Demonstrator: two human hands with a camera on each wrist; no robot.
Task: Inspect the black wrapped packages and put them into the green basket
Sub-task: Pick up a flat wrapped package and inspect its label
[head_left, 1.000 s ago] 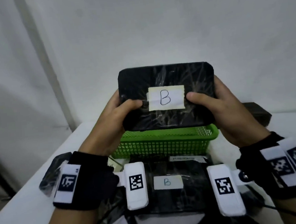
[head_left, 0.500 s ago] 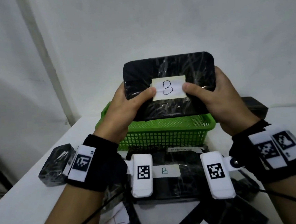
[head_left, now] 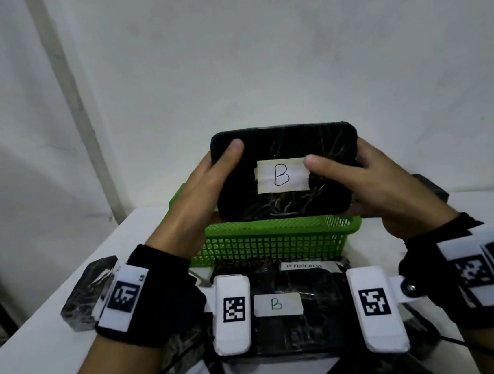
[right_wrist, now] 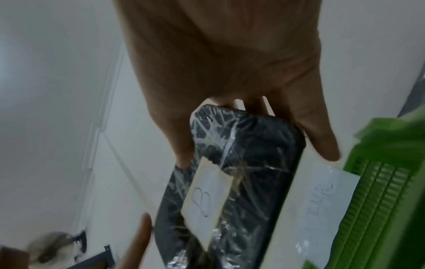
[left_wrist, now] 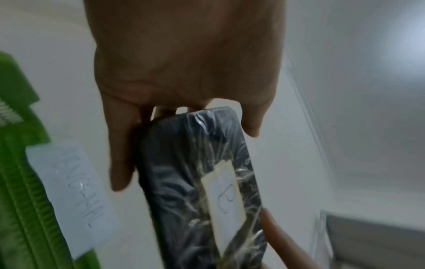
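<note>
Head view, from the left: a grey wall with a pale vertical strip [head_left: 72, 113] meets a white wall [head_left: 288, 62] behind a white table [head_left: 24, 359]. At the table's left a small wrapped bundle [head_left: 82, 296] lies beside the left wrist. The left hand [head_left: 193, 204] and right hand [head_left: 382, 192] clamp a black package [head_left: 290, 206] by its short ends, thumbs on the front, fingers behind; it is upright, above the near rim of the green basket [head_left: 275, 244]. Its label [head_left: 282, 175] reads B. On the table near the basket lies a second package [head_left: 298, 326], also labelled B, with an "IN PROGRESS" tag [head_left: 304, 265] at its far edge. A dark block [head_left: 430, 190] sits at far right. Both wrist views are blurred and show a white paper [left_wrist: 71, 200] on the basket's wall.
</note>
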